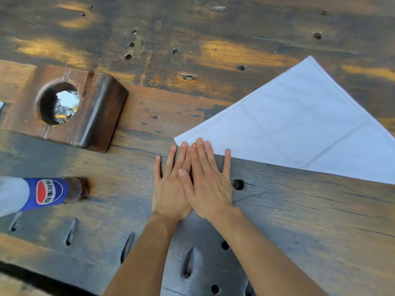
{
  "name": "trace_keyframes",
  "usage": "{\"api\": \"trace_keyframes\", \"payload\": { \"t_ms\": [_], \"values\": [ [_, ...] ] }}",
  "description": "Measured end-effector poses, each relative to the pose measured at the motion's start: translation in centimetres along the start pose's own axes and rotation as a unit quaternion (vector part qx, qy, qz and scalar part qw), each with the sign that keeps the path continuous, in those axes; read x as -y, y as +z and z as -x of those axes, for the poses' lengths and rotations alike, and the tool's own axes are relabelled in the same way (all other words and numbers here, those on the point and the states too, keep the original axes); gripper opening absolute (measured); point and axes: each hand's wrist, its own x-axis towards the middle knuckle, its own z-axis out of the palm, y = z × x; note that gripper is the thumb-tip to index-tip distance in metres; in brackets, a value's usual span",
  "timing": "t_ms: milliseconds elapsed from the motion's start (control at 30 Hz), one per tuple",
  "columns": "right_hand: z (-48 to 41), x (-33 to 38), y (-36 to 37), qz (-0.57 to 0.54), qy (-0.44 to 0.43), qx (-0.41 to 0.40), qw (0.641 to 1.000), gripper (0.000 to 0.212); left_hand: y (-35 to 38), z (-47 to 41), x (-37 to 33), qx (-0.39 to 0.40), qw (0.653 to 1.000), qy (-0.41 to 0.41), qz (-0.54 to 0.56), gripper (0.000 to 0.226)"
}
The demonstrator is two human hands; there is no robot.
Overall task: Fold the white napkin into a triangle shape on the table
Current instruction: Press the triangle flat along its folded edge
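Observation:
The white napkin (299,129) lies flat on the dark wooden table (310,221) as a triangle, with one point at the upper right, one at the left near my fingers, and its right side running out of frame. My left hand (171,184) and my right hand (208,180) lie flat side by side, the right partly over the left. Their straight fingertips rest on the napkin's left corner and lower edge. Neither hand grips anything.
A blue-labelled cola bottle (42,194) lies on its side at the left edge. A raised wooden block with a round hole (62,103) sits at the upper left. The tabletop has several bolt holes and slots; its near edge runs along the bottom left.

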Motion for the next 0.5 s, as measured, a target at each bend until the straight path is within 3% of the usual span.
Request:
{"api": "trace_keyframes", "payload": {
  "t_ms": [233, 500],
  "values": [
    [0.7, -0.5, -0.4, -0.013, 0.038, 0.001, 0.999, 0.081, -0.1, 0.1, -0.1, -0.004, 1.0, -0.016, 0.022, 0.072],
    [2.1, -2.5, -0.2, -0.009, 0.065, -0.021, 0.998, 0.076, -0.6, 0.0, -0.5, -0.029, 0.997, -0.028, 0.066, 0.067]
  ]
}}
